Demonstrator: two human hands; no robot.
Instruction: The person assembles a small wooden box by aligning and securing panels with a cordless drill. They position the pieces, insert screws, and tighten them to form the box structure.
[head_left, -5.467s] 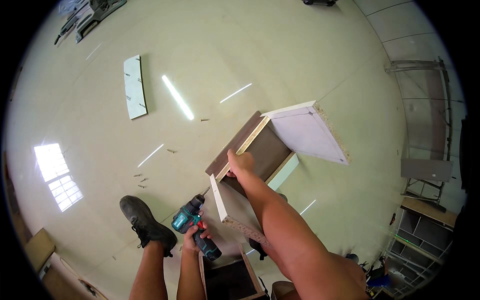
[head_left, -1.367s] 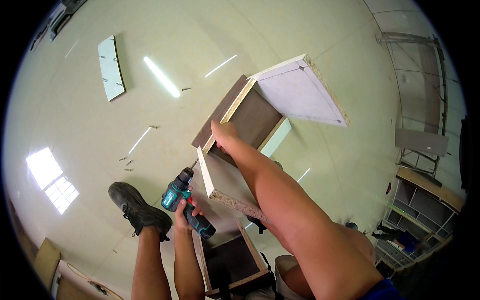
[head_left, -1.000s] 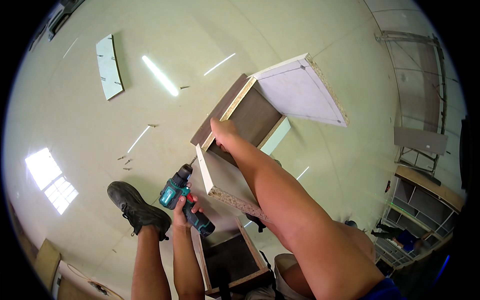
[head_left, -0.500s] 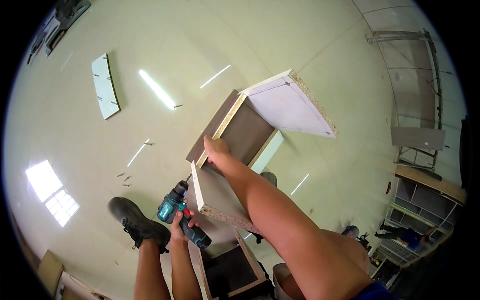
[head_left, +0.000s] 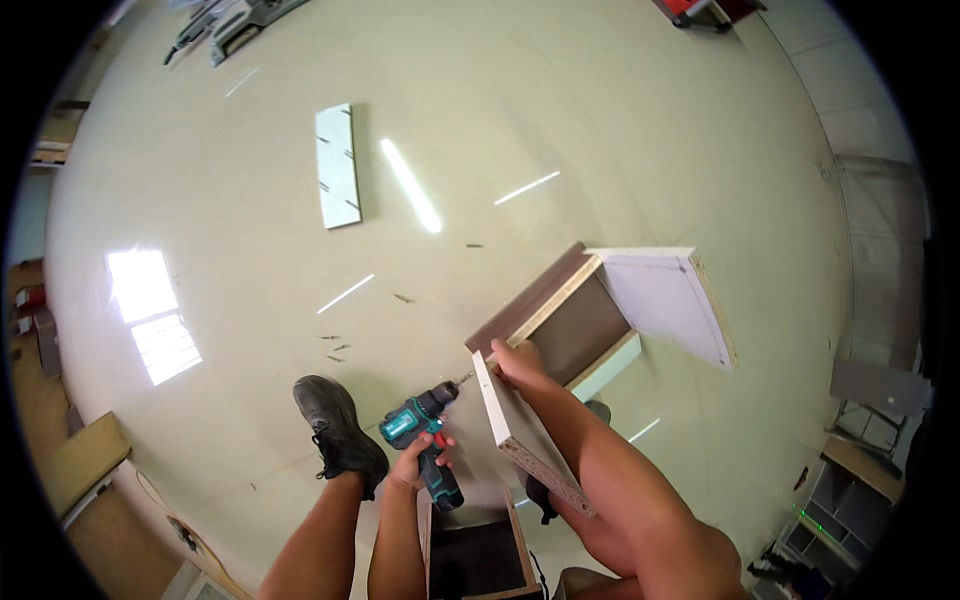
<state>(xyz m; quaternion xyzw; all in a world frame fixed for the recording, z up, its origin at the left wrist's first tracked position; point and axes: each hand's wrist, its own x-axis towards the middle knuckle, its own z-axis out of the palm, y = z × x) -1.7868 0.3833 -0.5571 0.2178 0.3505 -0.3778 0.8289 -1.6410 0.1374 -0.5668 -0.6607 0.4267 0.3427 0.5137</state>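
Observation:
My left hand (head_left: 415, 462) is wrapped around the handle of a teal and black cordless drill (head_left: 408, 422). The drill's bit points up and right, its tip close to the white edge of an end panel (head_left: 490, 400); I cannot tell whether they touch. My right hand (head_left: 518, 362) grips the inner corner of a box-like chipboard frame (head_left: 575, 318), where that end panel meets a long brown-faced board (head_left: 525, 295). At the frame's far end stands a white panel (head_left: 668, 300) with raw chipboard edges. My right fingers are partly hidden.
Several loose screws (head_left: 335, 348) lie on the floor left of the frame. Farther off is a flat white board (head_left: 338, 165). My black shoe (head_left: 340, 430) stands left of the drill. An open dark box (head_left: 478, 560) sits between my legs. Shelving (head_left: 855, 510) is at the right.
The view has turned, so the frame, drill and floor items sit farther right in the picture. Both hands keep their holds, and the drill tip stays by the end panel.

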